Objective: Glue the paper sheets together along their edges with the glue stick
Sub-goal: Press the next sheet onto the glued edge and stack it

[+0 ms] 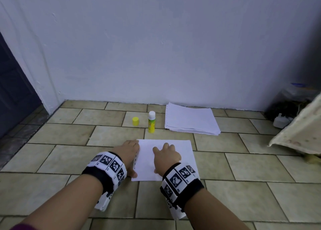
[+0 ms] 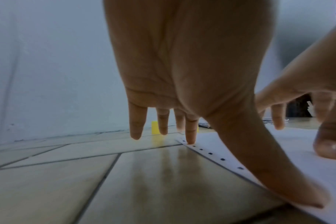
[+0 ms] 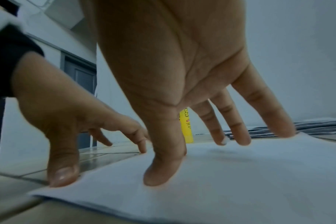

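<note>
Our left hand (image 1: 129, 153) and right hand (image 1: 166, 156) spread straight fingers on the white paper sheet (image 1: 180, 153), gripping nothing. Only the left wrist view shows our left thumb (image 2: 290, 188) and forefinger (image 2: 191, 133) pressing its punched edge. Beyond our fingertips stand the uncapped yellow glue stick (image 1: 151, 122), its cap (image 1: 135, 121) and a paper stack (image 1: 191, 119).

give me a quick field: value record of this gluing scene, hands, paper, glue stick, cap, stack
left hand: open, fingertips pressing the punched left edge of the paper
right hand: open, fingers spread flat on the paper
paper: flat on the tiled floor
glue stick: upright, uncapped, beyond the paper
yellow cap: on the floor, left of the stick
paper stack: right of the stick, near the wall
</note>
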Demonstrator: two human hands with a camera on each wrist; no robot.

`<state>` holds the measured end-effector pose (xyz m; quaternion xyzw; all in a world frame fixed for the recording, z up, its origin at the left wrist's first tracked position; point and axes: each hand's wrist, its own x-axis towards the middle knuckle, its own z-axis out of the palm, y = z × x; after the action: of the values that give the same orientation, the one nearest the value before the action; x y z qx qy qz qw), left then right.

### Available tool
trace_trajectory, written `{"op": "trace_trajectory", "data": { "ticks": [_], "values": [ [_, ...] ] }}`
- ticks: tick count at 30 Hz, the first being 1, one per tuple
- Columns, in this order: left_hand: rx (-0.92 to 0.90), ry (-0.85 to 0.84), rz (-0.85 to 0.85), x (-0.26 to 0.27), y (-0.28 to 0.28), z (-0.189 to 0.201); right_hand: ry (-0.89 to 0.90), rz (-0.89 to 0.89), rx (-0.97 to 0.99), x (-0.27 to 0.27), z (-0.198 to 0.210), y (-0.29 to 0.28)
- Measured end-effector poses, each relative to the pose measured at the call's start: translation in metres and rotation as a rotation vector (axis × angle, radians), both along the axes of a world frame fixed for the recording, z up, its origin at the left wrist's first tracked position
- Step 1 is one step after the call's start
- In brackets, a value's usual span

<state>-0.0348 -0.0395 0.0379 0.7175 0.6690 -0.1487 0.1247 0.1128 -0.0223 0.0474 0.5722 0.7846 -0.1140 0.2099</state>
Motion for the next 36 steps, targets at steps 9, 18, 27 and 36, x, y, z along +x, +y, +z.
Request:
{"op": "trace_trajectory", "data": {
  "ticks": [9, 18, 27, 36],
  "values": [
    [-0.047, 0.077, 0.003, -0.002, 0.005, -0.003, 0.176, 0.221, -0.124, -0.02, 0.004, 0.01],
    [-0.11, 0.097, -0.005, -0.002, 0.005, -0.001, 0.202, -0.072, -0.102, 0.082, 0.004, 0.051],
    [-0.097, 0.093, -0.046, -0.004, 0.01, 0.002, -0.001, -0.098, 0.066, 0.088, 0.008, 0.047],
    [-0.005, -0.008, -0.141, 0.02, 0.005, 0.014, -0.032, -0.007, 0.113, 0.065, 0.001, 0.037]
  ]
}}
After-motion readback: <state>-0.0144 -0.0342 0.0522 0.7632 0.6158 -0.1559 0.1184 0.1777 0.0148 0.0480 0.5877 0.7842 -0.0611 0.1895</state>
